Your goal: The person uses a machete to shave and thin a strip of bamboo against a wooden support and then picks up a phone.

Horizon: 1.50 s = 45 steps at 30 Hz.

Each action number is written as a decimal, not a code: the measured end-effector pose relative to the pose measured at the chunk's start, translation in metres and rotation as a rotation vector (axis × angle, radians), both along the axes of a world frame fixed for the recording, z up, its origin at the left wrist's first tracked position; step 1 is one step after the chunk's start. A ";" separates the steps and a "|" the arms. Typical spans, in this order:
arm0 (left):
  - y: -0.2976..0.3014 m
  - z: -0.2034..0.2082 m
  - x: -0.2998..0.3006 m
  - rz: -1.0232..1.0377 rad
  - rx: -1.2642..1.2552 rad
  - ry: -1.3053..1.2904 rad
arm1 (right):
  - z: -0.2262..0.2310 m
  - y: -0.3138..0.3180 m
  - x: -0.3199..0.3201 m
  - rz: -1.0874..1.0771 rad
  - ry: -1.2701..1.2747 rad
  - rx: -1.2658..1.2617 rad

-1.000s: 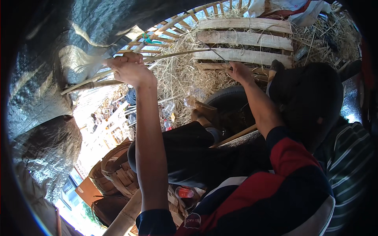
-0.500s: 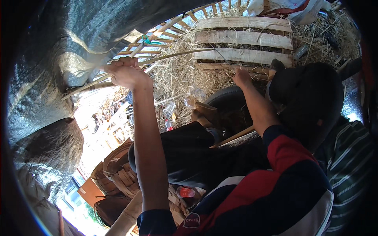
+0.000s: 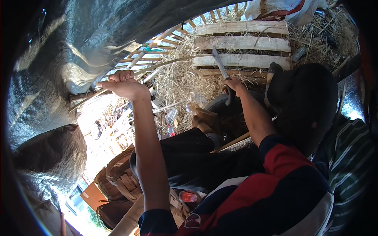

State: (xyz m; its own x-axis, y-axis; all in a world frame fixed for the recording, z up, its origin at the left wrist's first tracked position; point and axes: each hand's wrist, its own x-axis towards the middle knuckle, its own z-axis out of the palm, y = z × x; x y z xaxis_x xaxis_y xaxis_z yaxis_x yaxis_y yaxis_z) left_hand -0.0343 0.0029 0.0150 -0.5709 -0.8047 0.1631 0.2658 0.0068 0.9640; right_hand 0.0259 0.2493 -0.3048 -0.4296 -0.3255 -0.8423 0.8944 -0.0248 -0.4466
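Observation:
My left hand (image 3: 124,85) is closed around a long thin bamboo strip (image 3: 169,62), held out at the left. The strip slants up to the right, its far end over the slatted wooden bench (image 3: 232,59). My right hand (image 3: 234,85) grips a knife (image 3: 220,65) by its dark curved handle. The blade points up and slightly left, its tip beside the strip's far end; whether they touch I cannot tell. Below my right hand lies a dark tyre (image 3: 220,101).
Straw (image 3: 173,82) covers the ground around the bench. A grey plastic sheet (image 3: 43,90) hangs at the left, beside a bamboo slat fence (image 3: 151,49). Woven baskets (image 3: 124,177) and a red-labelled plastic cup (image 3: 188,196) are at the lower left. Striped fabric (image 3: 348,169) shows at the right.
My right hand has moved left and slightly down, and the knife's blade now shows broadly. My left hand and the strip have shifted slightly down and left.

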 end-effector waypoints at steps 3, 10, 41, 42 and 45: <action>0.008 0.002 -0.003 -0.051 0.095 0.087 | 0.006 -0.002 -0.002 -0.066 -0.112 -0.012; 0.017 0.008 -0.019 -0.103 0.045 0.055 | -0.007 -0.011 0.009 -0.074 0.083 0.113; 0.045 0.018 0.010 -0.396 -0.100 0.093 | 0.061 0.017 0.033 0.121 0.319 0.482; 0.049 0.026 0.011 -0.376 -0.130 0.161 | 0.068 0.012 0.029 0.082 0.328 0.460; 0.059 0.055 0.014 -0.442 -0.169 0.216 | 0.065 0.009 0.015 -0.105 0.427 0.346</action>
